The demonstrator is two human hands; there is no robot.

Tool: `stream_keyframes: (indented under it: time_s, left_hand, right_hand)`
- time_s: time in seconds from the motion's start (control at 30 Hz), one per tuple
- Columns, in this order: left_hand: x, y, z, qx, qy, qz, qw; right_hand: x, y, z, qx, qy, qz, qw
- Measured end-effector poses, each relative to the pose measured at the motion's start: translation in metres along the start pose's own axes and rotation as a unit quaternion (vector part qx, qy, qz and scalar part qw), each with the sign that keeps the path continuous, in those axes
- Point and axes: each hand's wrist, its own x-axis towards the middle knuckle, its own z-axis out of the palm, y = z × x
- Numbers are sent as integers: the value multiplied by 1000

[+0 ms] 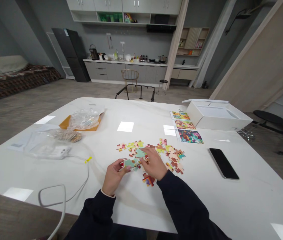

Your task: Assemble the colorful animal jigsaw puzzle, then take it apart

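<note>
My left hand is closed on a light green puzzle piece, pinched between thumb and fingers just above the table. To its right, my right hand reaches over the loose pieces, its fingertips closed at another pale green puzzle piece. Colourful jigsaw pieces lie scattered around and beyond both hands, some overlapping. Nearer to me, an orange and brown piece rests below the right hand. Part of the pile is hidden behind my right hand.
A phone lies at the right. Behind it are a picture sheet and a white open box. At the left are plastic-wrapped pieces, an orange tray, a white charger and its cable.
</note>
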Motion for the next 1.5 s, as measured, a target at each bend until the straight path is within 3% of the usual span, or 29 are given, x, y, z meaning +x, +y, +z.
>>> stream_keyframes:
  time_s: [0.17, 0.37, 0.47, 0.6, 0.73, 0.87, 1.0, 1.13, 1.23, 1.37, 1.5]
  left_hand:
    - [7, -6, -16, -35, 36, 6, 999]
    - [10, 5, -14, -132, 19, -15, 991]
    - [14, 11, -8, -153, -16, -26, 988]
    - [18, 12, -1, -110, -30, -20, 993]
    - [22, 5, -1, -14, -31, 8, 999]
    - [23, 0, -6, 19, -32, 20, 999]
    - [21, 1, -9, 38, 0, 28, 999]
    - [20, 1, -11, 57, -43, 19, 997]
    - [20, -1, -16, 60, -59, 14, 996]
    - [20, -1, -30, 91, -34, 15, 995]
    - [15, 1, -42, 120, -55, 27, 991]
  right_hand:
    - [29, 19, 13, -128, -65, -24, 989]
    - [27, 23, 12, -76, 3, -10, 997]
    - [24, 14, 10, -39, 7, -41, 998]
    - [16, 0, 21, 25, -8, -83, 996]
    - [11, -1, 31, 47, -28, -54, 997]
    - [10, 2, 24, -10, -28, -46, 999]
    - [5, -2, 21, -70, -77, -43, 994]
    - [3, -6, 24, -71, -99, -22, 992]
    - [4, -6, 22, -75, -100, -16, 992]
    - [2, -8, 22, -83, -105, -3, 991]
    - [-5, -20, 36, -65, -121, -21, 990]
